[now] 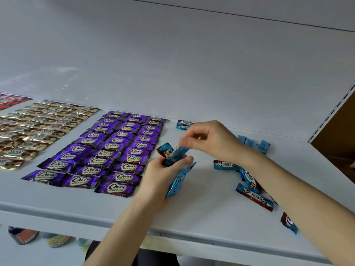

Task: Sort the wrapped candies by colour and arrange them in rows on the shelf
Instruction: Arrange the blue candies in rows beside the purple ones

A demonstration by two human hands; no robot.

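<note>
My left hand (pixel 161 173) grips a small bunch of blue wrapped candies (pixel 175 184) above the white shelf (pixel 192 93). One blue candy (pixel 177 151) sticks up from the bunch, and my right hand (pixel 209 140) pinches its upper end. Purple candies (pixel 107 150) lie in three neat rows left of my hands. Gold candies (pixel 38 125) fill rows further left, and red candies (pixel 11 101) show at the far left edge. Two blue candies (pixel 183 124) lie placed at the back. Loose blue candies (pixel 249 181) are scattered on the right under my right forearm.
More loose blue candies (pixel 253 144) lie near the shelf's right end, and one (pixel 289 223) lies at the front edge. A slotted metal upright (pixel 330 116) closes the right side. Colourful items (pixel 25 237) show on a level below the shelf front.
</note>
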